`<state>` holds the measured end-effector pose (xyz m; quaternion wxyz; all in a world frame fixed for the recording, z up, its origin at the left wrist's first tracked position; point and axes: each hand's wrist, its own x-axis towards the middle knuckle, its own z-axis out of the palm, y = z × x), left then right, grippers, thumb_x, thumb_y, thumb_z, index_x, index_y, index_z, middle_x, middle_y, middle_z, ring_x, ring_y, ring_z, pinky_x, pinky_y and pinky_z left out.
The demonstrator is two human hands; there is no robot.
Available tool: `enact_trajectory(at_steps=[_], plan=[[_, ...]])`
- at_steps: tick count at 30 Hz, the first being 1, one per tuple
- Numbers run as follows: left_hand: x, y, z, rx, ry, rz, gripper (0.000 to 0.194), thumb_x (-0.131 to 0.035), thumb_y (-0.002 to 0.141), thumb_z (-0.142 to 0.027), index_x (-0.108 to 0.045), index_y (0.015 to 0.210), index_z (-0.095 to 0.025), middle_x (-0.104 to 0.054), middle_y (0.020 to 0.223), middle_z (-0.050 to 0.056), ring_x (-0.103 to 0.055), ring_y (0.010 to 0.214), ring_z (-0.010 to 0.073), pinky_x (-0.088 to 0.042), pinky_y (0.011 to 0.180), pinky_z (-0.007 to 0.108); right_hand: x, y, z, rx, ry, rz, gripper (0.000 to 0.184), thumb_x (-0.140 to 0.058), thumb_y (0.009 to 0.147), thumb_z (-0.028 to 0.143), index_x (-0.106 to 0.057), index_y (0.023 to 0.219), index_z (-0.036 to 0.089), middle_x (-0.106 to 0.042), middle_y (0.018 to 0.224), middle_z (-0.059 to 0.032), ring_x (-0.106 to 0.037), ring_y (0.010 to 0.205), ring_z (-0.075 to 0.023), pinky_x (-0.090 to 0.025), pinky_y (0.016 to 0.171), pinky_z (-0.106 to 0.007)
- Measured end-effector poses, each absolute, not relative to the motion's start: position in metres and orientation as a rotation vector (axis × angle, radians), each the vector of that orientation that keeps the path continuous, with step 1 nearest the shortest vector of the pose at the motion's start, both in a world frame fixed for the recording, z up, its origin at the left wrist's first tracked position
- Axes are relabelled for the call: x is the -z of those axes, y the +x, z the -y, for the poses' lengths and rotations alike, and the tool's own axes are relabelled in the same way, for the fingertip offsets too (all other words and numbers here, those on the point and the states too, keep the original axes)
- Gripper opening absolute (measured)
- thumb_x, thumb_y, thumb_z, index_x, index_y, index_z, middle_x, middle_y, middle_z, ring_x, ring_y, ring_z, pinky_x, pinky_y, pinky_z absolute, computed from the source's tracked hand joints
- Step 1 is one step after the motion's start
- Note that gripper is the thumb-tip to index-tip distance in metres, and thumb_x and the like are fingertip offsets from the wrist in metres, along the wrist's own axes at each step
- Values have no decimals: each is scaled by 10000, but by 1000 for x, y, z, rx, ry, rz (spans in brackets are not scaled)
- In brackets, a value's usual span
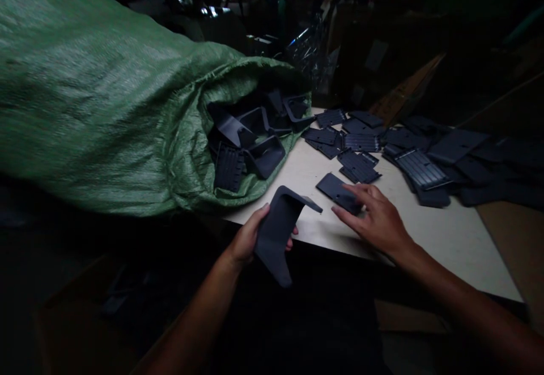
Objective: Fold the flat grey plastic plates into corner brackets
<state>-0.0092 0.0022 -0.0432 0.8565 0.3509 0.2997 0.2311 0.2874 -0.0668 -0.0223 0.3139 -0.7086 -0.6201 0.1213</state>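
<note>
Your left hand (246,236) is down around 7 o'clock, fingers wrapped around a dark bent part (276,225), gripping it just off the front edge of the tabletop (442,244), thumb on one side and fingertips poking out the other. Your right hand (385,222) is over at about 4 o'clock, with thumb and fingers pinching the near end of a dark flat plate (331,187); can't tell if that one's lifted or still touching the wood. The plate sits just to the 2 o'clock side of the bent part, a small gap between them. Big green sack (106,97) sprawls from 9 to 11 o'clock, mouth toward you and the tabletop, with more bent pieces (267,157) jumbled inside plus a ribbed plate (229,168). Loose plates (361,165) are scattered and overlapping from 1 to 3 o'clock, some ribbed side up, with a cardboard flap (406,92) behind them, pretty dim back there.
</note>
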Motion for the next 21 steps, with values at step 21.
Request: enact_trajectory(at_steps=[21], plan=[[43, 18, 31, -289, 327, -129, 434, -600, 911, -378, -733, 1210, -92, -782, 1014, 155, -790, 815, 283, -596, 686, 321, 15, 287, 44, -751, -1660, 1425, 504, -796, 883, 518, -749, 1266, 194, -755, 1015, -88, -697, 848, -227, -564, 766, -348]])
